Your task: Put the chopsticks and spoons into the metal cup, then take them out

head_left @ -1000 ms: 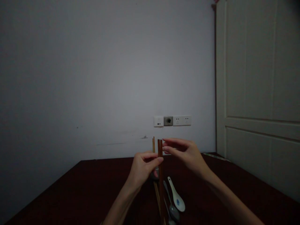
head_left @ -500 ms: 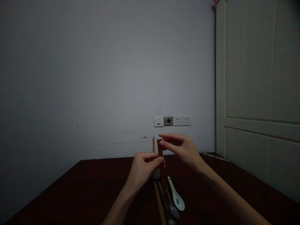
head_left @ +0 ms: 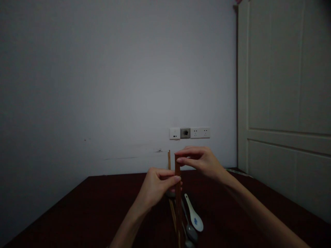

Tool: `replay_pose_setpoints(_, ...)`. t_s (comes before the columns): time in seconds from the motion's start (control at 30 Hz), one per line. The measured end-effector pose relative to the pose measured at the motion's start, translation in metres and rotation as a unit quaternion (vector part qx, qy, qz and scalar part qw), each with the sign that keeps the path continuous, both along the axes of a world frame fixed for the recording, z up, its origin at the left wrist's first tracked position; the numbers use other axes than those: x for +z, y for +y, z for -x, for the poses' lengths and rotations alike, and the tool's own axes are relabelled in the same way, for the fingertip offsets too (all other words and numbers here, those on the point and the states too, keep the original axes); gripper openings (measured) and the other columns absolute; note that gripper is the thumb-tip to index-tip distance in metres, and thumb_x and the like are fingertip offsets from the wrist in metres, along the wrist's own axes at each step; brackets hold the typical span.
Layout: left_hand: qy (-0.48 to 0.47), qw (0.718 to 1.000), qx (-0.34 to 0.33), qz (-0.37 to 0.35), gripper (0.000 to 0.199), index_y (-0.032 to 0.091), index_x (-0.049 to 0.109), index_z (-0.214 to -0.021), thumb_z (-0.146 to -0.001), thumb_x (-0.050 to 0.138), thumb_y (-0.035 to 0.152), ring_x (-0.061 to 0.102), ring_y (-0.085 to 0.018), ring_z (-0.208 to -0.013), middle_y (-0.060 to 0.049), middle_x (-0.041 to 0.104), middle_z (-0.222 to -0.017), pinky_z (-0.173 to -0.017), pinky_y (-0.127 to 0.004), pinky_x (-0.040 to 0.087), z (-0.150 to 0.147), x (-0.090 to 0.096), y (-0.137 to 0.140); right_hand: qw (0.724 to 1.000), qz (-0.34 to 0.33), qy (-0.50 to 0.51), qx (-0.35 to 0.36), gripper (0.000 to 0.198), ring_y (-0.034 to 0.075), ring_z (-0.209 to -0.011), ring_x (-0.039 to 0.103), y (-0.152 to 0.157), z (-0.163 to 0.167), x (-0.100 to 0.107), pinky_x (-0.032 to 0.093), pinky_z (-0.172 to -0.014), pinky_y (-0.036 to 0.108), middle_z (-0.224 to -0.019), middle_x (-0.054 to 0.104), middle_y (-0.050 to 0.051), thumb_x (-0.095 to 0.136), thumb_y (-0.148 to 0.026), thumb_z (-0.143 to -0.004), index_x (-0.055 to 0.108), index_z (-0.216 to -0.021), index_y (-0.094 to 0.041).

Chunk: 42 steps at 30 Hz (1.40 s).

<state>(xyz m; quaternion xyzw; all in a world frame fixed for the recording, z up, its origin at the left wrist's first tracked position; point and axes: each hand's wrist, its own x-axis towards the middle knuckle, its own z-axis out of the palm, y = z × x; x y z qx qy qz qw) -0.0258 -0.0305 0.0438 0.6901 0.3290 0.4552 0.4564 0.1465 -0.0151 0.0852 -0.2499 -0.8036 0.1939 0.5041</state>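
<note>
Head view: at left, the left hand [head_left: 157, 187] pinches the brown chopsticks [head_left: 178, 199] between thumb and fingers, partway down from their upper ends. Behind its fingers, slim pale sticks [head_left: 169, 160] stand nearly vertical, yellowish and wood-like. The brown chopsticks are held between the two hands above the dark reddish tabletop [head_left: 116, 206]; their long axis runs nearly straight up and down the frame, upper ends toward the wall [head_left: 129, 86], but any lean toward the wearer cannot be told. They look straight, slender, reddish-brown, packed into one flat strip. Just right lie metal spoons [head_left: 191, 233], dull grey, then a glossy white spoon [head_left: 196, 219] with a blue motif. The right hand [head_left: 199, 160] grips the chopsticks' upper ends with its fingertips.
</note>
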Motion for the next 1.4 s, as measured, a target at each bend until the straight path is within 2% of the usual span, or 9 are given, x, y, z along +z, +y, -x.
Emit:
replay_pose_setpoints(0.37,0.013,1.000,0.001,0.021,0.023,0.011,0.070,-0.075,-0.066,0.064,0.031,0.058,-0.013,-0.058,-0.008,0.067,-0.068,-0.056,-0.025,0.044,-0.001,0.000,0.004,0.999,-0.035,-0.014,-0.018,0.014,0.015,-0.073,0.061,0.002,0.000,-0.001,0.047,-0.065,0.029,-0.078,0.068,0.004,0.063,-0.027,-0.071,0.070,-0.082,-0.020)
replay_pose_setpoints(0.73,0.034,0.999,0.013,0.030,0.021,0.011,0.070,-0.072,-0.066,0.064,0.030,0.057,-0.012,-0.056,-0.008,0.067,-0.066,-0.054,-0.023,0.044,-0.001,0.002,0.005,1.000,-0.006,-0.010,-0.025,0.013,0.015,-0.076,0.062,0.002,0.001,-0.002,0.049,-0.068,0.029,-0.080,0.069,0.004,0.064,-0.025,-0.070,0.070,-0.081,-0.020)
replay_pose_setpoints(1.0,0.050,0.998,0.014,0.020,0.022,0.010,0.070,-0.069,-0.065,0.064,0.031,0.056,-0.012,-0.054,-0.007,0.066,-0.065,-0.054,-0.023,0.043,-0.001,-0.003,0.012,1.000,0.007,0.003,-0.025,0.015,0.016,-0.075,0.062,0.008,0.003,-0.012,0.049,-0.069,0.031,-0.080,0.068,0.005,0.063,-0.028,-0.071,0.070,-0.080,-0.019)
replay_pose_setpoints(1.1,0.044,0.999,0.007,0.020,0.021,0.011,0.070,-0.072,-0.066,0.063,0.030,0.058,-0.013,-0.057,-0.008,0.067,-0.068,-0.055,-0.023,0.044,-0.002,-0.007,0.016,0.995,0.059,0.076,-0.007,0.027,0.016,-0.076,0.062,0.013,0.003,-0.022,0.050,-0.070,0.032,-0.083,0.068,0.005,0.066,-0.031,-0.066,0.068,-0.091,-0.020)
replay_pose_setpoints(1.2,0.039,0.999,0.007,0.019,0.021,0.010,0.070,-0.072,-0.066,0.064,0.030,0.058,-0.013,-0.057,-0.008,0.067,-0.067,-0.056,-0.024,0.045,-0.002,-0.009,0.021,0.975,0.145,0.166,0.021,0.041,0.015,-0.072,0.063,0.020,0.000,-0.038,0.051,-0.068,0.033,-0.084,0.068,0.005,0.068,-0.034,-0.064,0.063,-0.102,-0.019)
replay_pose_setpoints(1.3,0.030,0.999,0.015,0.013,0.023,0.010,0.070,-0.074,-0.065,0.065,0.031,0.058,-0.013,-0.057,-0.008,0.067,-0.067,-0.055,-0.023,0.045,-0.001,-0.010,0.026,0.947,0.235,0.213,0.043,0.036,0.016,-0.069,0.064,0.023,-0.001,-0.063,0.052,-0.067,0.032,-0.082,0.068,0.008,0.066,-0.037,-0.066,0.066,-0.094,-0.015)
replay_pose_setpoints(1.4,0.013,0.999,0.021,0.020,0.023,0.010,0.070,-0.071,-0.064,0.066,0.031,0.058,-0.013,-0.058,-0.007,0.067,-0.065,-0.055,-0.023,0.046,0.000,-0.011,0.032,0.920,0.321,0.212,0.070,0.035,0.018,-0.072,0.065,0.020,0.004,-0.089,0.051,-0.070,0.032,-0.079,0.069,0.010,0.069,-0.037,-0.064,0.068,-0.088,-0.012)
